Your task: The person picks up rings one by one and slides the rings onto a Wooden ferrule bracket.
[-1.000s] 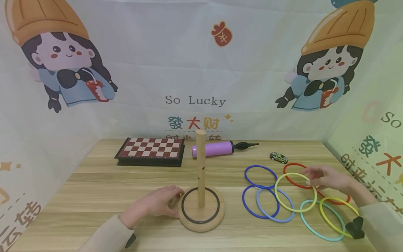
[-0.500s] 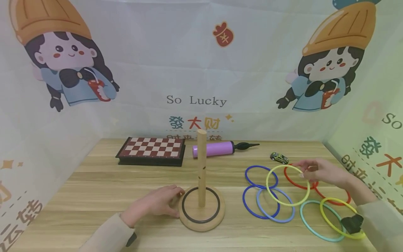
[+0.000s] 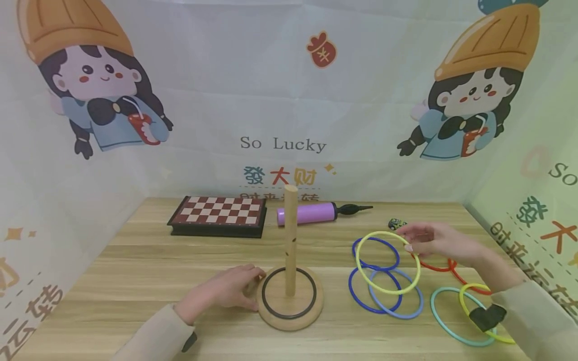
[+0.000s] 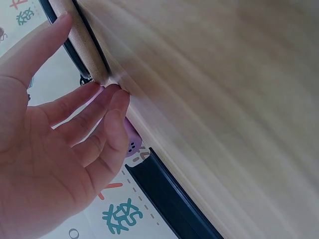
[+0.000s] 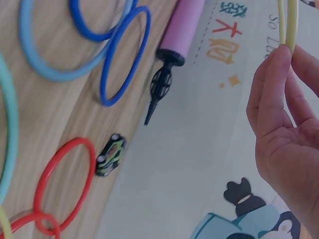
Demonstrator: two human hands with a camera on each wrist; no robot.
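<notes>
A wooden ring toss stand (image 3: pixel 290 230) stands upright on the table, its post rising from a round base marked with a black circle (image 3: pixel 289 317). At the left edge of this base, my left hand (image 3: pixel 221 291) holds it with thumb and fingertips. In the left wrist view the thumb and fingers touch the base's side (image 4: pixel 87 47). My right hand (image 3: pixel 444 244) pinches a pale yellow ring (image 3: pixel 381 233) between thumb and fingers. The ring is tilted up and overlaps blue rings (image 3: pixel 349 285) in the head view. Its upper part is cut off in the right wrist view.
Red rings (image 5: pixel 89 164) lie under the right forearm, with a turquoise ring (image 3: pixel 432 313) and another yellow ring (image 3: pixel 474 285) nearer. Behind are a toy car (image 5: pixel 110 155), a purple hand pump (image 3: pixel 307 214) and a chessboard box (image 3: pixel 219 215). A printed cloth (image 3: pixel 203 125) backs the table.
My right hand has carried the pale yellow ring left and slightly upward, from near the red rings to over the blue ones. My left hand stays at the base.
</notes>
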